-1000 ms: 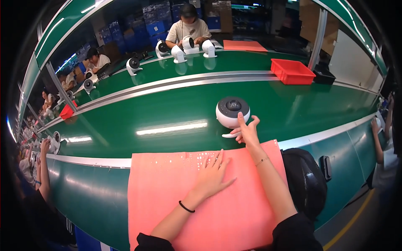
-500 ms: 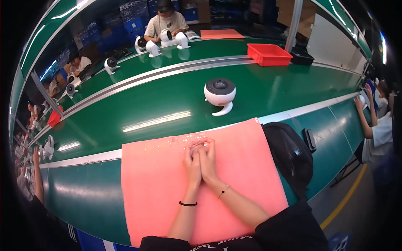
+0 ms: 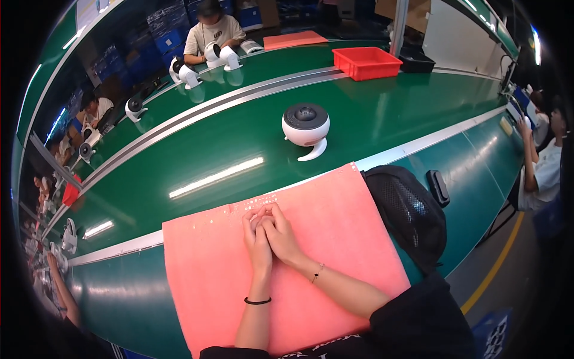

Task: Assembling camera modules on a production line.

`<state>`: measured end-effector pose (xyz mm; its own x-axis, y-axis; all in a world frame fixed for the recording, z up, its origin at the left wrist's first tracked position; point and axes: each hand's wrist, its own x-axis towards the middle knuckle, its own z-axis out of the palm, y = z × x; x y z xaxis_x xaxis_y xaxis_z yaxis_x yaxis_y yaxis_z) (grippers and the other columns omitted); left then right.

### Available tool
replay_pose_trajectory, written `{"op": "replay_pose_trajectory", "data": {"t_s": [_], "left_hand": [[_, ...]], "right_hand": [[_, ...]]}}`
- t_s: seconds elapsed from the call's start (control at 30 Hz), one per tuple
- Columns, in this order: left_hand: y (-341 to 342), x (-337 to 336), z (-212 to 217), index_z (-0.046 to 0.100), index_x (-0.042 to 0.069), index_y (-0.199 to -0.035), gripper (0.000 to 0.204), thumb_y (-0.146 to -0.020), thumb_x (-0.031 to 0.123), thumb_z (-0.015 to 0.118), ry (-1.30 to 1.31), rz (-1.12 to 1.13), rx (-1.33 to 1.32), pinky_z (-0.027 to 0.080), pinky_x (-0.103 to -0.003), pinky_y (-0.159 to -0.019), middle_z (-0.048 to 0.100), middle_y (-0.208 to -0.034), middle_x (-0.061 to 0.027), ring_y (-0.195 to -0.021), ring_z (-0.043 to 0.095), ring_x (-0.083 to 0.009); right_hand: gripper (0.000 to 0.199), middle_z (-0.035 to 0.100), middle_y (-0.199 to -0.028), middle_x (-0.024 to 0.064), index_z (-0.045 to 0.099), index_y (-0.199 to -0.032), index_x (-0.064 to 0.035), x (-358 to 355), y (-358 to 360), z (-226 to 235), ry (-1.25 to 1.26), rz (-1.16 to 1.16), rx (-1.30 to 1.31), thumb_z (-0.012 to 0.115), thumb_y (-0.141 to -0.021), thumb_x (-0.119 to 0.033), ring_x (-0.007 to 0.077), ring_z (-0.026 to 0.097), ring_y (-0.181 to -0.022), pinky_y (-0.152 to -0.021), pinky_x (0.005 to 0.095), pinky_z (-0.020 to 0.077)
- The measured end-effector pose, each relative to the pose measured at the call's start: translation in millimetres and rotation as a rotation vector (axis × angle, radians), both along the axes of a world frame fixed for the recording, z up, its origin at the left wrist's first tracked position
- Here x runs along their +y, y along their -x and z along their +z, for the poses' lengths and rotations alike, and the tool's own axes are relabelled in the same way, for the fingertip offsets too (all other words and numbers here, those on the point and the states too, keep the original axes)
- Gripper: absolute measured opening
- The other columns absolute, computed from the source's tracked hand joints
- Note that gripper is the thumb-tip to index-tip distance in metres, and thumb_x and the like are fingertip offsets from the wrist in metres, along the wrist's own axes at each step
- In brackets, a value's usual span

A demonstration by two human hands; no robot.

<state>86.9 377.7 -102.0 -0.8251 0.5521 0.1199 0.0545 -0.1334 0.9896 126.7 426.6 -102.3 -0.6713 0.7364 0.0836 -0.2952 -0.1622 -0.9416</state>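
My left hand [image 3: 257, 239] and my right hand [image 3: 283, 238] are closed together above the pink foam sheet [image 3: 206, 269], fingers curled against each other. No object shows in either one; the inner palms are hidden. A dark band circles my left wrist, and a thin bracelet my right. Past the sheet's far edge, on the green belt [image 3: 221, 149], stands a round white device [image 3: 305, 128] with a black domed top and a curved white foot. Neither hand touches it.
Right of the sheet lie a black mesh bag [image 3: 406, 206] and a black case [image 3: 438, 187]. Across the metal rail [image 3: 221, 107] stand a red bin [image 3: 366, 63] and a black tray [image 3: 417, 61]. Several similar white devices and a seated person [image 3: 212, 33] are farther off; other people sit left and right.
The view has shifted a little, so the scene sits slightly lower-left or higher in the picture. My hands stay together over the foam sheet, with their fingers curled slightly differently.
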Motion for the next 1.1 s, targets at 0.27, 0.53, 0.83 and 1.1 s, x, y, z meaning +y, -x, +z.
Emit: {"op": "replay_pose_trajectory", "data": {"t_s": [0.27,0.53,0.83,1.1], "left_hand": [[-5,10,1,0.042,0.003,-0.113,0.026,-0.089,0.006,0.033,0.086,0.043,0.072,0.044,-0.028,-0.077,0.059,-0.095,-0.0113,-0.087,0.056,-0.0166],[-4,20,2,0.040,0.003,-0.115,0.028,-0.089,0.005,0.030,0.092,0.010,0.040,0.045,-0.030,-0.078,0.059,-0.095,-0.0121,-0.087,0.057,-0.0168],[-5,22,-1,0.037,0.004,-0.117,0.028,-0.091,0.007,0.032,0.041,-0.015,-0.055,0.042,-0.029,-0.083,0.055,-0.106,-0.0140,-0.095,0.053,-0.0178],[-7,27,-3,0.043,0.002,-0.111,0.024,-0.089,0.005,0.037,0.064,0.057,0.060,0.044,-0.028,-0.079,0.060,-0.098,-0.0132,-0.089,0.056,-0.0175]], "right_hand": [[0.010,0.062,-0.076,0.0119,0.045,-0.095,-0.0032,12,-4,3,0.029,0.012,-0.012,0.041,-0.087,-0.008,0.0197,0.060,-0.074,-0.067,0.0322,0.0460],[0.010,0.059,-0.077,0.0137,0.045,-0.094,-0.0016,20,-3,2,-0.054,-0.025,0.023,0.041,-0.088,-0.009,0.0213,0.059,-0.075,-0.067,0.0335,0.0453],[0.012,0.055,-0.077,0.0056,0.047,-0.092,-0.0026,25,-3,-4,-0.083,0.000,-0.006,0.037,-0.086,-0.003,0.0120,0.053,-0.072,-0.068,0.0270,0.0442],[0.013,0.058,-0.079,0.0079,0.047,-0.094,-0.0020,28,-2,-10,-0.076,0.002,0.020,0.037,-0.087,-0.005,0.0154,0.056,-0.072,-0.066,0.0286,0.0455]]}}
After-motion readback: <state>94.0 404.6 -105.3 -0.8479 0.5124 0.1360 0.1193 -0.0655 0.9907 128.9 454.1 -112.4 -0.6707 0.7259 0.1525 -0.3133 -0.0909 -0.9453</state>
